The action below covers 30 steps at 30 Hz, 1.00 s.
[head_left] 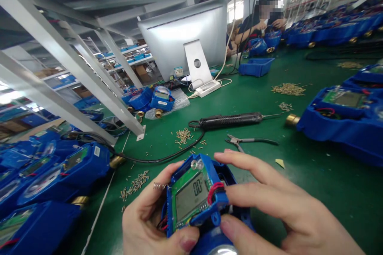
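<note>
Low in the middle of the head view is a blue water meter [221,203], its green circuit board and LCD screen [190,198] exposed and tilted toward me. My left hand [149,215] wraps round its left side, thumb on the lower edge of the board housing. A small coil spring [159,186] shows by the left index finger. My right hand [269,203] grips the right side, its fingers near a loop of red and black wires [216,192]. The meter's underside and part of its lower body are hidden.
On the green table [227,99] lie a black electric screwdriver [230,120], side cutters [251,140] and piles of small screws [184,136]. More blue meters stand left and right [344,115]. A monitor [185,36], a blue bin [256,67] and a co-worker [254,28] are farther back.
</note>
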Tool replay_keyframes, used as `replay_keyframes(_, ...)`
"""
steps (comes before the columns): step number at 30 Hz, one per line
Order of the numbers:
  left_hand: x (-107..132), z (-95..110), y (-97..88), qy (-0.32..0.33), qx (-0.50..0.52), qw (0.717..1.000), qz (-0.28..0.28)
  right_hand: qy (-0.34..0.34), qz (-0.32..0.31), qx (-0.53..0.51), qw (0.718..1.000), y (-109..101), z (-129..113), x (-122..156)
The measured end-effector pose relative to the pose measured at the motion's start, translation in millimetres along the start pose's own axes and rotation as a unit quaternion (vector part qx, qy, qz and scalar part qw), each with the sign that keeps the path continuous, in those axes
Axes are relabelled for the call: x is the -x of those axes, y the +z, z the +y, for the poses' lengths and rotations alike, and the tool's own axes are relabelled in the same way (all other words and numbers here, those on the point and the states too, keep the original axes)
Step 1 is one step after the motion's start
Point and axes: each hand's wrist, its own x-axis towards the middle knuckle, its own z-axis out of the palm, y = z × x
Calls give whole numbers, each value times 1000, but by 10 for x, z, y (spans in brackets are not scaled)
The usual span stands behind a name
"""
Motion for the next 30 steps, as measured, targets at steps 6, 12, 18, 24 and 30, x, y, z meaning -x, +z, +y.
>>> replay_keyframes(6,10,-20,36,-21,36,999,14,1,-32,-2,999,31,-57,-132)
replay_keyframes(12,5,-29,23,-35,36,999,19,26,-59,-3,998,68,-92,-183)
replay_keyframes(18,-9,-53,-13,-31,39,999,0,-15,3,44,999,167,-121,-211)
replay_keyframes(24,-22,-61,-14,-30,36,999,7,-51,17,98,994,97,-133,-222)
replay_keyframes(30,-25,-54,-21,-24,52,998,-15,-115,-5,188,975,29,-137,-193)
